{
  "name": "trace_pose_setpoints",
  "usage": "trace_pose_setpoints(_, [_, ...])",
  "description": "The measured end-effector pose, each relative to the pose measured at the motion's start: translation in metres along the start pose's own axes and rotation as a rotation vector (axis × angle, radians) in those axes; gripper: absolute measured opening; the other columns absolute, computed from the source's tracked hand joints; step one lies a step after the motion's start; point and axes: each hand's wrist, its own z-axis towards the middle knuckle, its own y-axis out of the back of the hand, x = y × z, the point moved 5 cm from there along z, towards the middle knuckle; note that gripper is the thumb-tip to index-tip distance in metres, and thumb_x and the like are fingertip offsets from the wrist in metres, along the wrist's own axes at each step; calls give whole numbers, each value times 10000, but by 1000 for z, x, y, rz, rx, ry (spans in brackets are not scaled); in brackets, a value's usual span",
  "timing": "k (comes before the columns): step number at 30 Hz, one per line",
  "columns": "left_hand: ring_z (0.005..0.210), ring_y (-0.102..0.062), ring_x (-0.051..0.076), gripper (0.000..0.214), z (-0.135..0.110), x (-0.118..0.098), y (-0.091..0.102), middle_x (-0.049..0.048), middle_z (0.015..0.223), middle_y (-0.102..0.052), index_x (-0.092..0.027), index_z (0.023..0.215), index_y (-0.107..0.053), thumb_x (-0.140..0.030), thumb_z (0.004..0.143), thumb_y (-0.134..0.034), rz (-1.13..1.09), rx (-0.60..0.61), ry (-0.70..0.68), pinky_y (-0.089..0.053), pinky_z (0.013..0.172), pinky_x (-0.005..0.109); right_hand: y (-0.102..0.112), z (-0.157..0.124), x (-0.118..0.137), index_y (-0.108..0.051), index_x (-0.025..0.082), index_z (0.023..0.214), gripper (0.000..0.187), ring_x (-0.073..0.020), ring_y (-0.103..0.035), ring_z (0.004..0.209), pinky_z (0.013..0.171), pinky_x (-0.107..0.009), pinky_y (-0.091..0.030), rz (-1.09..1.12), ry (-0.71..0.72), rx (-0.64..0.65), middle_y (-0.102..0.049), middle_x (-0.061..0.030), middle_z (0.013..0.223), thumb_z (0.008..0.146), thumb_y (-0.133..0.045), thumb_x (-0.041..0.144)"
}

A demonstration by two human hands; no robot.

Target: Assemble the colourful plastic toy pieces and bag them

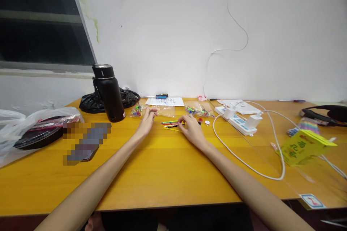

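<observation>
Both my arms reach across a yellow wooden table. My left hand hovers palm up with fingers loosely curled and apart, holding nothing I can see, beside a small clear bag of coloured bits. My right hand rests on the table, its thumb and forefinger pinched at the end of several thin coloured sticks lying between the hands. Another clear bag of coloured pieces lies just beyond the right hand.
A black flask and a black plastic bag stand at the back left. White power strip with chargers and cable lies right, beside a yellow box. Papers lie by the wall.
</observation>
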Motion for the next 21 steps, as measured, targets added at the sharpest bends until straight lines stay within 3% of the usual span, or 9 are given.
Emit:
trace_pose_setpoints(4, [711, -472, 125, 169, -2, 5, -7, 17, 975, -616, -212, 1039, -533, -242, 873, -518, -68, 83, 27, -361, 617, 242, -7, 0, 2, -624, 209, 921, 77, -241, -574, 1001, 893, -360, -436, -50, 12, 42, -689, -66, 992, 957, -558, 225])
trace_pose_setpoints(8, [669, -486, 117, 275, -6, 5, -9, -19, 814, -580, -200, 1021, -501, -358, 846, -642, -67, 68, 87, -390, 663, 256, -10, 0, 2, -648, 209, 1030, 150, -247, -564, 1080, 958, -382, -433, -48, 18, 75, -685, -77, 1080, 972, -553, 309])
trace_pose_setpoints(15, [775, -586, 138, 344, -15, -5, -18, -10, 819, -610, -186, 983, -544, -458, 826, -684, -105, 186, 107, -437, 814, 294, -21, -5, -3, -501, 200, 1415, 540, -278, -457, 1292, 1115, -446, -342, -142, 39, 190, -600, -106, 1355, 889, -608, 267])
trace_pose_setpoints(21, [768, -594, 128, 374, -19, -10, -22, -13, 857, -604, -180, 957, -573, -481, 793, -722, -156, 239, 105, -461, 823, 298, -20, -4, -5, -563, 186, 1310, 395, -274, -498, 1218, 1072, -438, -372, -184, 45, 153, -658, -109, 1236, 915, -564, 210])
